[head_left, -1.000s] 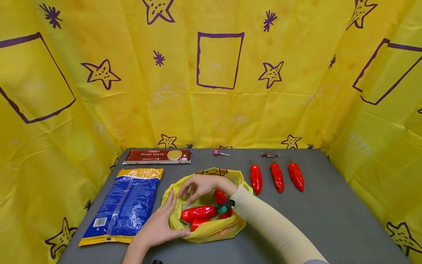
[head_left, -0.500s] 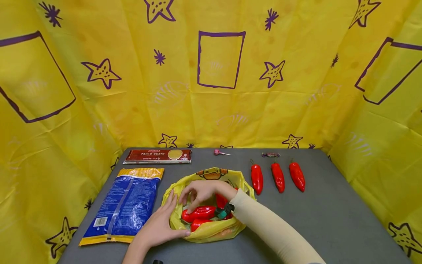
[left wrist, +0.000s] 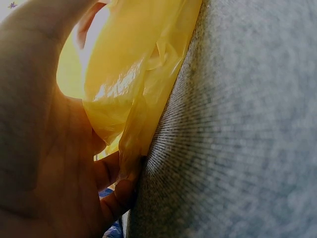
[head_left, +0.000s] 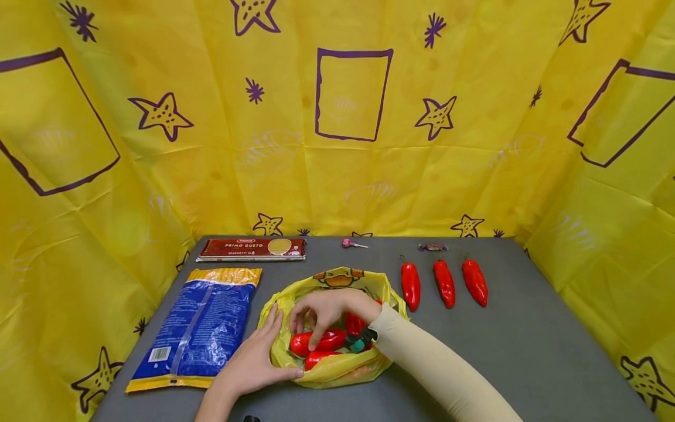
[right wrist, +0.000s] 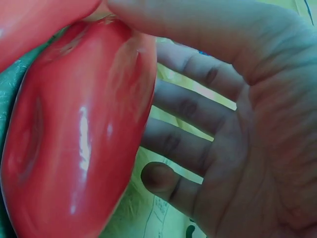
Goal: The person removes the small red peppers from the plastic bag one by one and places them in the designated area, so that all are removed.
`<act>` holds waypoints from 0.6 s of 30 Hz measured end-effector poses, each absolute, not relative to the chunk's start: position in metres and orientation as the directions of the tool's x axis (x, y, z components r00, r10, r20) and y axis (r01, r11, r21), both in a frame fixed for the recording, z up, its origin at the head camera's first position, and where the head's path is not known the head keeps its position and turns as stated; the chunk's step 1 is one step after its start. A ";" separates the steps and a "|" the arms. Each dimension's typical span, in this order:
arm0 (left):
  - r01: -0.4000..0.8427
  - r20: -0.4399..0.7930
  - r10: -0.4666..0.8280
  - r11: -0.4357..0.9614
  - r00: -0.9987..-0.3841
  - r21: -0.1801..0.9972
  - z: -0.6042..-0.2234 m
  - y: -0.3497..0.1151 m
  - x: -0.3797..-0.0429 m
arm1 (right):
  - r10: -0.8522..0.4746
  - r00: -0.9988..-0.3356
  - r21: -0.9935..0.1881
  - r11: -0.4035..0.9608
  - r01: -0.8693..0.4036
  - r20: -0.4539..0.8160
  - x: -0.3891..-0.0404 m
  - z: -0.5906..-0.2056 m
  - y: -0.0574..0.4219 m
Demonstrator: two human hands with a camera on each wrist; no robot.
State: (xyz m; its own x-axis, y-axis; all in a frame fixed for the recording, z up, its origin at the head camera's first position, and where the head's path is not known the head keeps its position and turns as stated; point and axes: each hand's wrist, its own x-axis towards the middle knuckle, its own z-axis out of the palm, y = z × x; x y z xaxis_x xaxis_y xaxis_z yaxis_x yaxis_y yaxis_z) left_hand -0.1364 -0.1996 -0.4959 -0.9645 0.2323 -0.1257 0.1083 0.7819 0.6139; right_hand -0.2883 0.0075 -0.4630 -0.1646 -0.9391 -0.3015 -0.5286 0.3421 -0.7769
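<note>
A yellow plastic bag (head_left: 350, 375) stands with its mouth spread, several red peppers inside. My left hand (head_left: 256, 356) holds the bag's left side, its thumb at the front rim and its fingers along the outside; in the left wrist view the fingertips (left wrist: 124, 191) touch the plastic low down. Inside the bag, my right hand (head_left: 326, 309) grips a red pepper (head_left: 300, 344) near its end. The right wrist view shows the thumb at this pepper's (right wrist: 79, 134) top and the fingers behind it. Another pepper (head_left: 319, 358) lies in front; a third (head_left: 354, 323) is partly hidden by my wrist.
Three red peppers (head_left: 444, 284) lie in a row on the grey table (head_left: 506, 346). Behind them is a wrapped candy (head_left: 432, 247), with a lollipop (head_left: 348, 243) farther left. A spaghetti pack (head_left: 252, 249) and a blue packet (head_left: 197, 328) lie left. Yellow cloth surrounds the table.
My right hand has reached lower into the bag, and its thumb has come onto the pepper. My left hand stays on the bag's side.
</note>
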 end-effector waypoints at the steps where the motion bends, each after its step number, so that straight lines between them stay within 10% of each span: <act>1: 0.107 -0.128 0.232 0.783 -0.964 0.613 -0.496 -0.200 -0.136 | -0.938 -0.166 -0.772 0.346 -0.534 -0.305 -0.288 -0.463 0.008; 18: 0.114 -0.124 0.235 0.787 -0.964 0.606 -0.498 -0.200 -0.137 | -0.927 -0.213 -0.702 0.374 -0.606 -0.309 -0.284 -0.457 0.015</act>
State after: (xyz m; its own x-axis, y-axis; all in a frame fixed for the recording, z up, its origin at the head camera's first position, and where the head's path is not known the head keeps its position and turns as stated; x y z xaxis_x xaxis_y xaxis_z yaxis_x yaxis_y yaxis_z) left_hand -0.1373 -0.2003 -0.4983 -0.9640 0.2352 -0.1238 0.1142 0.7872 0.6060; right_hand -0.2841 0.0147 -0.4566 -0.2134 -0.9268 -0.3090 -0.6059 0.3736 -0.7023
